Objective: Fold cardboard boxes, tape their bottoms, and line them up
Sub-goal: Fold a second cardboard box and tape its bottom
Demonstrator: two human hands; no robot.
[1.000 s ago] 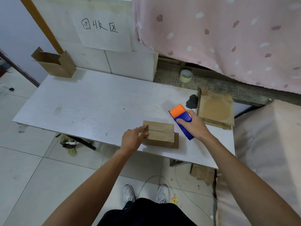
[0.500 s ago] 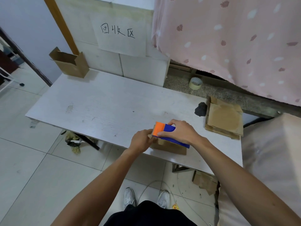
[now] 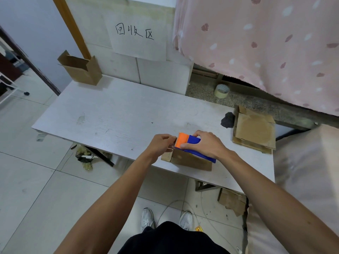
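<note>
While right hand [image 3: 205,145] fingers clamp blue-and-orange plastic tape dispenser [image 3: 190,143] atop small brown cardboard box [image 3: 190,160] at white surface [image 3: 119,118] near edge, left hand [image 3: 161,144] fingers pinch tape end; keep pull straight along seam.

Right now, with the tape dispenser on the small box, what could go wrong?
1. The box sits close to the table's near edge; a hard pull could slide it off.
2. The left hand pinches right beside the toothed blade of the tape dispenser, so its fingers might get nicked.
3. Only the right hand, pressing the dispenser down, steadies the box, so the tape may go on crooked.
</note>
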